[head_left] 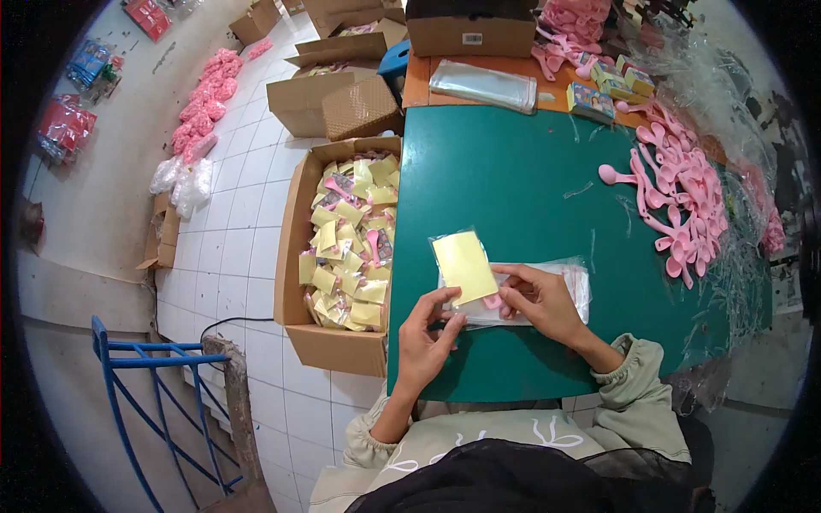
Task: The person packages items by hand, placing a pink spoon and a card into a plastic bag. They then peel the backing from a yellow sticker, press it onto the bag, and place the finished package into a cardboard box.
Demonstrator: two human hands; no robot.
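Note:
A clear plastic bag holding a yellow card (464,267) is tilted above the near part of the green table (505,188). At its lower left corner, the thumb and fingers of my left hand (428,338) close on the edge. My right hand (543,301) pinches the right side of the same bag. A bit of a pink spoon (493,301) shows between my hands, at the card's lower edge. Underneath lies a stack of clear plastic bags (578,286), partly covered by my right hand.
Pink spoons (688,197) lie heaped on the table's right side, beside tangled clear plastic (744,291). Small card packs (590,101) and flat bags (483,84) sit at the back. A cardboard box (338,346) of packed bags stands at left, near a blue metal rack (154,362).

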